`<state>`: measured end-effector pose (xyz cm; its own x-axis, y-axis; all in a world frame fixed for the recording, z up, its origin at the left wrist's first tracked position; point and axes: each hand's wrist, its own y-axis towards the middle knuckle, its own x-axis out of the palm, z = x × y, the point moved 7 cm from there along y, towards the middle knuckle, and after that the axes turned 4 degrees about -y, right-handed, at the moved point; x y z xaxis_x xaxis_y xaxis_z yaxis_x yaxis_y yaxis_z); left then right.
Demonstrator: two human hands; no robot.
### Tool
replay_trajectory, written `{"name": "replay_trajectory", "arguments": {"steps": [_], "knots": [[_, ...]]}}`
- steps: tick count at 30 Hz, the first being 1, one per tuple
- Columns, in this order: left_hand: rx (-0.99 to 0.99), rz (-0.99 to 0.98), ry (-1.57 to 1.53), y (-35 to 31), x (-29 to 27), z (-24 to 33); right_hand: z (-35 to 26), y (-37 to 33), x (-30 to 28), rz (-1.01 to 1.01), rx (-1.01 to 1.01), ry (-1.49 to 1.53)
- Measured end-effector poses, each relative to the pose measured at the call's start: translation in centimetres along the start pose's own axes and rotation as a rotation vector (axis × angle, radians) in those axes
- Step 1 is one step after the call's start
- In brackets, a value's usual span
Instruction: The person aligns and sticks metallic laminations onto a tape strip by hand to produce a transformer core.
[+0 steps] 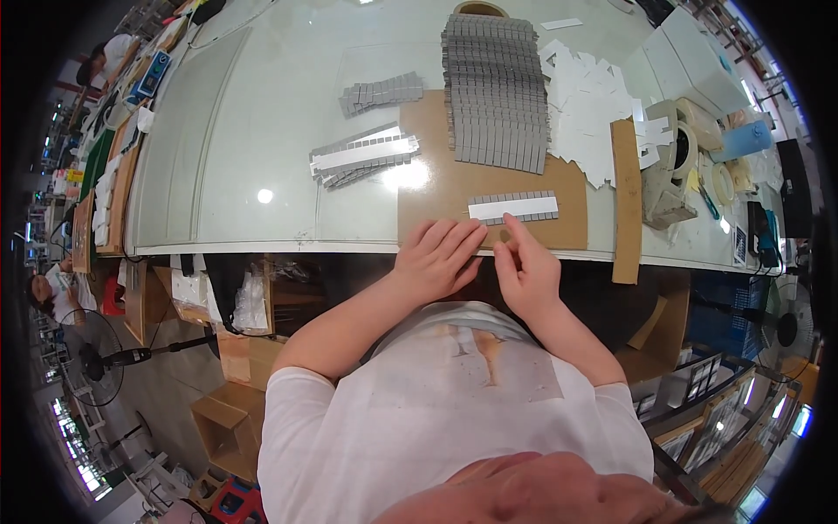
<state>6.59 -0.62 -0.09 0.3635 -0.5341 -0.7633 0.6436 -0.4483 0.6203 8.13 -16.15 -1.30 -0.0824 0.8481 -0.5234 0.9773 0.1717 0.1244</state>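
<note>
Probably for steadiness, your right hand (532,271) touched the white-faced strip (513,208) with its index fingertip, thumb apart, gripping nothing; your left hand (439,253) curved loosely nearby, any hold hidden; the cardboard sheet (572,225) beneath likely shielded the tabletop (288,210).

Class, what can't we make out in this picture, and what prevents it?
Head view:
Left hand: palm hidden by its back.
Gray segmented piece: middle covered by the white strip.
Brown ring: lower part blocked by the gray stack.
Lower co-worker, far left: hands too small.
</note>
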Motion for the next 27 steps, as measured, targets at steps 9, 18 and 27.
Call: {"name": "replay_trajectory", "arguments": {"steps": [9, 18, 27], "knots": [[0.007, 0.02, -0.007, -0.2, -0.3, -0.1, -1.0, 0.6, -2.3, 0.171, -0.444, -0.755], [-1.261, -0.297, -1.406, -8.5, 2.6, -0.5, -0.7, -1.0, -2.1, 0.088, -0.502, -0.594], [-1.335, -0.072, -1.05, -5.3, -6.5, -10.3, 1.5, 6.8, -6.0, 0.365, -0.392, -0.583]]}}
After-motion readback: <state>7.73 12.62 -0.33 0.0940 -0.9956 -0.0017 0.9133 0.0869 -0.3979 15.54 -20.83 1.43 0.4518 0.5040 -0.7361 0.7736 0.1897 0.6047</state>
